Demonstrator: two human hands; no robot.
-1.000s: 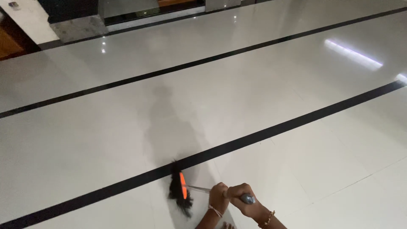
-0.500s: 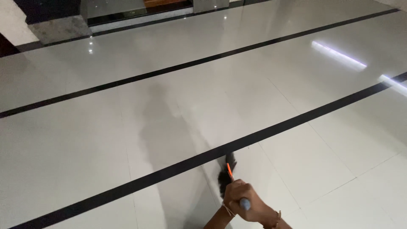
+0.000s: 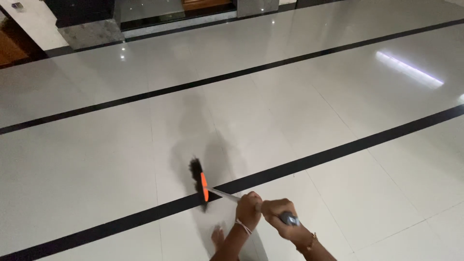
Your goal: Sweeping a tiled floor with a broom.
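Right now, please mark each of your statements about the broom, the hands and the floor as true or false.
1. Both hands grip the broom handle. True: the left hand and right hand hold the handle.
2. The broom head is blue. False: the broom head is orange with black bristles.
3. The bristles lie near a black stripe in the floor. True.
4. The floor is carpeted. False: it is glossy pale tile that reflects lights.
5. A bare foot shows below the broom. True.
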